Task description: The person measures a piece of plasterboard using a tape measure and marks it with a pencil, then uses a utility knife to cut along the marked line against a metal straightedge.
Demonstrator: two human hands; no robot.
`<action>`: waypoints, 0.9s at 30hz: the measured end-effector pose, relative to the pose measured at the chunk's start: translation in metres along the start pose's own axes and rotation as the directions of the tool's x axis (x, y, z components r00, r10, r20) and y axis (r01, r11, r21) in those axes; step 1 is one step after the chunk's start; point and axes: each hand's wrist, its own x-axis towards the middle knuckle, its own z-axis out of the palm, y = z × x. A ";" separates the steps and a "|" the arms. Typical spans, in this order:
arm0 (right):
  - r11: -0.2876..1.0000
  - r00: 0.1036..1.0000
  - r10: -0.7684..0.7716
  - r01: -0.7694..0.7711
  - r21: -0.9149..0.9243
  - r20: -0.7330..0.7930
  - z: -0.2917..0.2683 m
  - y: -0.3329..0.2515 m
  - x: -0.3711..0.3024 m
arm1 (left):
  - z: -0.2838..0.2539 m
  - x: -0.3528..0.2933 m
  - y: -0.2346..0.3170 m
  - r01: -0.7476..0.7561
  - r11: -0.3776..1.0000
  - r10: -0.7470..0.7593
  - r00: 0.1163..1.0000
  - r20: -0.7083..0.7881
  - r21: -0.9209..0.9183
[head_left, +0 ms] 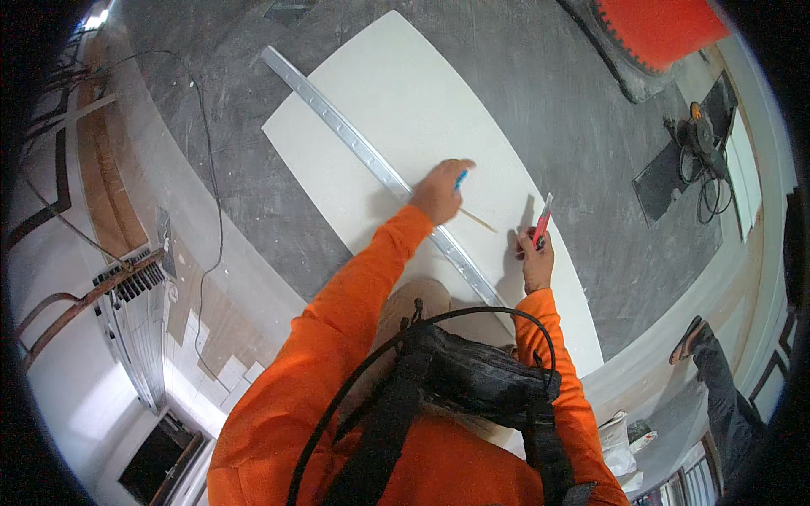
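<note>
My left hand [437, 192] is over the middle of a large white board [396, 93], beside a long metal profile [342, 126] lying diagonally across it. Its fingers are curled round a small blue object [461, 179], mostly hidden and slightly blurred. A thin yellowish strip [479, 222] shows just below that hand; whether the two touch I cannot tell. In my right hand [535, 257] is a red utility knife [542, 226], its blade pointing up and away from me, near the board's right edge. My knees are at the board's near side.
A black cable [218, 185] runs along the floor at left. At far right are a corded power tool [699, 139], dark tiles [660, 185] and a red round container [654, 29]. Another person's leg [717, 371] shows at lower right, near a white bag [618, 447].
</note>
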 end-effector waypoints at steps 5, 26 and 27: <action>0.965 0.993 -0.111 0.117 -0.233 0.039 0.009 0.021 -0.002 | -0.039 -0.014 -0.055 0.033 0.963 -0.050 0.997 0.058 0.267; 0.913 0.993 -0.075 0.030 -0.406 -0.095 0.011 0.011 0.007 | -0.035 -0.035 -0.054 0.455 0.886 -0.447 0.890 -0.096 0.094; 0.922 0.996 -0.075 0.049 -0.383 -0.053 0.010 0.012 0.005 | -0.036 -0.034 -0.051 0.502 0.864 -0.499 0.863 -0.073 0.030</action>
